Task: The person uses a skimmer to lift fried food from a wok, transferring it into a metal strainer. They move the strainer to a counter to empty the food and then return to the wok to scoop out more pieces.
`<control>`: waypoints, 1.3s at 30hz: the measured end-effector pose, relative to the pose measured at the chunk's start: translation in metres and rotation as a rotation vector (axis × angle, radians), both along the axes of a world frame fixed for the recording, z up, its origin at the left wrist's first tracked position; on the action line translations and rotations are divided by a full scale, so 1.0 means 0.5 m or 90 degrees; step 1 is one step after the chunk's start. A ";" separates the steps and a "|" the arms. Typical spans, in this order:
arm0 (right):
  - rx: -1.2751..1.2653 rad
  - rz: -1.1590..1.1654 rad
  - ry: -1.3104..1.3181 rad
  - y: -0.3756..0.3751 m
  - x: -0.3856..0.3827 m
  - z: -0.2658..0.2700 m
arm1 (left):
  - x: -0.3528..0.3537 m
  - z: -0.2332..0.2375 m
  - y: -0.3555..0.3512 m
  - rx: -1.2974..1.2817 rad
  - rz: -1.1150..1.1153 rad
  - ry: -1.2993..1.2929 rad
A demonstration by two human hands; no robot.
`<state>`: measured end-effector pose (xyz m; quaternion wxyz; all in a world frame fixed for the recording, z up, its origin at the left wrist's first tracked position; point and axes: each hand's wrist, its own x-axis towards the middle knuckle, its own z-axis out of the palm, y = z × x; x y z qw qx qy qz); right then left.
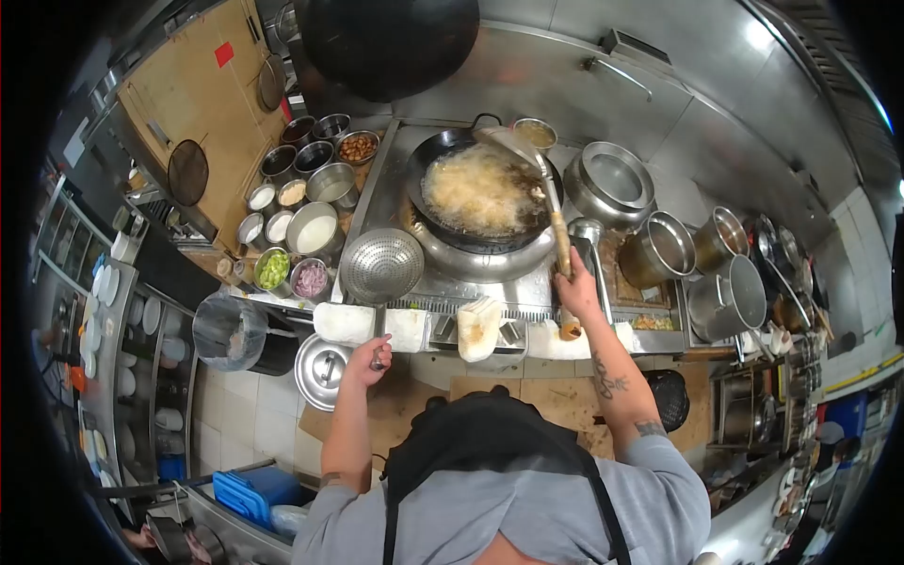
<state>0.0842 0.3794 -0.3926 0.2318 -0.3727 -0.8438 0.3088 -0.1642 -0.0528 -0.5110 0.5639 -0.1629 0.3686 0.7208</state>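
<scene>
My left hand [369, 361] is closed around the metal handle of a round perforated strainer [381, 266], its bowl over the left side of the stove. My right hand [577, 287] grips the wooden handle of a long skimmer [513, 146]. The skimmer's wide, shallow head is at the far rim of a black wok [439, 149]; whether that head is mesh cannot be made out. Pale food [477, 193] bubbles in hot oil inside the wok, with steam or foam over it.
Metal containers of seasonings [315, 229], chopped greens [273, 269] and onion [310, 278] stand left. Pots [656, 249] crowd the right. Folded white cloths [478, 330] lie along the stove's front edge. A lined bin [229, 330] and a pot lid [322, 372] are lower left.
</scene>
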 end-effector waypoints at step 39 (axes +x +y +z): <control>-0.604 0.028 0.183 -0.034 -0.066 0.118 | 0.281 0.372 0.100 0.055 -0.308 0.809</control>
